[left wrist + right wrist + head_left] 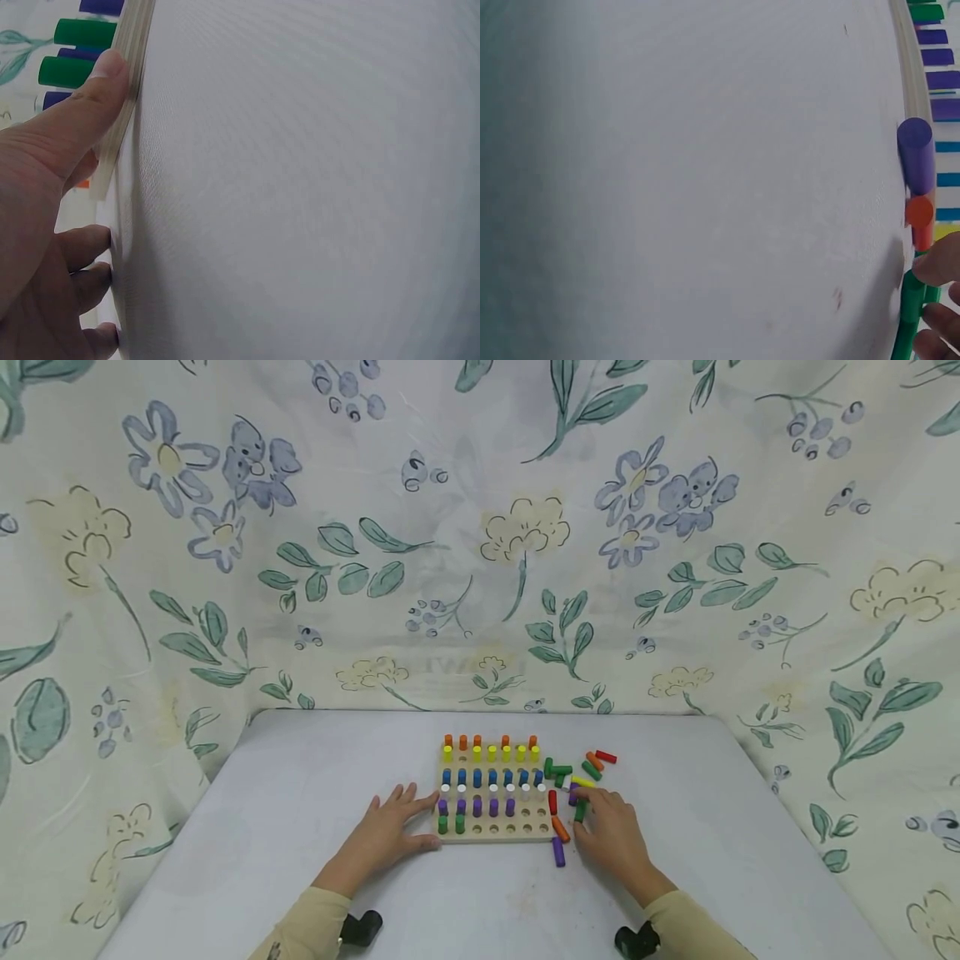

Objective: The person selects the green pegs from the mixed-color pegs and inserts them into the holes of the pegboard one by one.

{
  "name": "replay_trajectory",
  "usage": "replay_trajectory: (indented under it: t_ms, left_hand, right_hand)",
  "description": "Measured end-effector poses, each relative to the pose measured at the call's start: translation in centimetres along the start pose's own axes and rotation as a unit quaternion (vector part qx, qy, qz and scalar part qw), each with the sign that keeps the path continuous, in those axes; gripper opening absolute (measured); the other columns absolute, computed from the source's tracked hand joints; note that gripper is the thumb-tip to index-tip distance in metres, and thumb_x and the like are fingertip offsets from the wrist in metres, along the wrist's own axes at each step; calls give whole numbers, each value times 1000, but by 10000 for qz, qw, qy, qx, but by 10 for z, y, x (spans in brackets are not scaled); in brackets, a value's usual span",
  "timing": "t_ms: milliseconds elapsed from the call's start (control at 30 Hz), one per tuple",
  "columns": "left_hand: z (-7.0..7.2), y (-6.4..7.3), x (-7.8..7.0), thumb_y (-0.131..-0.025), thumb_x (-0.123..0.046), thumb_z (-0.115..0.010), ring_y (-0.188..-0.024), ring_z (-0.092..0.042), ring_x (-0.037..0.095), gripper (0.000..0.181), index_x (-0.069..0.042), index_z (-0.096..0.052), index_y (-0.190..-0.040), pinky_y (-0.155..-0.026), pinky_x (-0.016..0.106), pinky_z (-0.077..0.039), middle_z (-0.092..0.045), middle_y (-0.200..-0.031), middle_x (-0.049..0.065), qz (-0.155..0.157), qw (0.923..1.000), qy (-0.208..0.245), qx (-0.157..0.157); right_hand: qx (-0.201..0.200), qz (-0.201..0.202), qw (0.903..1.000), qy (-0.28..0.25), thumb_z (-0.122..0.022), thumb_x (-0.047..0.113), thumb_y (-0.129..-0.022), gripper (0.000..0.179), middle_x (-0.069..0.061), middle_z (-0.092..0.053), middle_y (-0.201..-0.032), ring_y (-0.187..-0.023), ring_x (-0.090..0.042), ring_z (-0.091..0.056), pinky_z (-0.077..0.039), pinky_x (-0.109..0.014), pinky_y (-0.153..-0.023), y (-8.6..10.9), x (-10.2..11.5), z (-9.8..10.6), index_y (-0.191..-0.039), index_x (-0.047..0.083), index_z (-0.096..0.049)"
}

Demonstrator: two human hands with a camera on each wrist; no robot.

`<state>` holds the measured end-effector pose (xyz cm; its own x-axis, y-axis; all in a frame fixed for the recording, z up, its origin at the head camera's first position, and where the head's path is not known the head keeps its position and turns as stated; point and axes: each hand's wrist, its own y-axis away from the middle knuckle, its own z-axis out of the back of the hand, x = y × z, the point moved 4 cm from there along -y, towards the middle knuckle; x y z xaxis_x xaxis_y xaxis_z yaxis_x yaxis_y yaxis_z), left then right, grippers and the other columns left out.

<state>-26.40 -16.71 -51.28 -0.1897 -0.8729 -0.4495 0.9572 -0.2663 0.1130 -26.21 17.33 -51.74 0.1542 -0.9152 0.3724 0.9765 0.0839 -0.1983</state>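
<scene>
A wooden peg board [495, 839] stands on the table, with upright pegs in rows of orange, yellow, blue, white, purple and green. Two green pegs [460, 824] stand at the left of its front row; several holes to their right hold nothing. My left hand [384, 837] rests at the board's left side, thumb and index finger touching its edge, fingers spread. Beside the board's right side, my right hand [617, 831] pinches a green peg [581, 811] between thumb and fingers. In the right wrist view that green peg [913, 296] is partly cut off by the frame.
Loose pegs lie right of the board: a purple peg [558, 852], an orange peg [561, 829], a red peg [552, 802], and several green ones. Farther back is another red peg [606, 757]. A floral curtain [480, 568] hangs behind the white table [322, 760].
</scene>
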Motion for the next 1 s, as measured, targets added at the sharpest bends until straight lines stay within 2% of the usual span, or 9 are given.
replay_trajectory:
  t_ms: [333,533,700,1000]
  left_hand:
    - [-3,0,1,-80,-56,-79,-149,-24,48,85,-18,-52,-150,-120,69,-11,-35,-159,26,-21,10000,-45,-42]
    - [-3,0,1,-80,-56,-79,-149,-24,49,84,-18,-52,-151,-120,70,-11,-35,-159,26,-54,10000,-62,-30]
    - [-1,1,-1,-80,-55,-79,-149,-24,49,84,-18,-52,-150,-119,70,-12,-35,-159,26,-43,10000,-71,-38]
    - [-2,0,1,-82,-54,-78,-149,-24,48,82,-18,-52,-151,-120,69,-11,-34,-159,26,-23,10000,-58,-6]
  right_hand:
    - [44,-42,9999,85,-80,18,-87,50,-12,-65,-131,-117,-32,-58,-50,-54,-100,4,-3,1,-132,6,-63]
    - [41,-27,10000,82,-80,18,-86,49,-10,-67,-126,-112,-31,-59,-51,-52,-96,5,-3,3,-131,7,-64]
    - [70,-31,10000,0,-80,18,-86,49,-7,-69,-119,-109,-29,-60,-51,-51,-95,5,-4,4,-130,8,-64]
    - [199,-121,9992,-324,-80,21,-87,50,-4,-70,-116,-101,-23,-60,-52,-47,-91,6,-4,2,-132,8,-63]
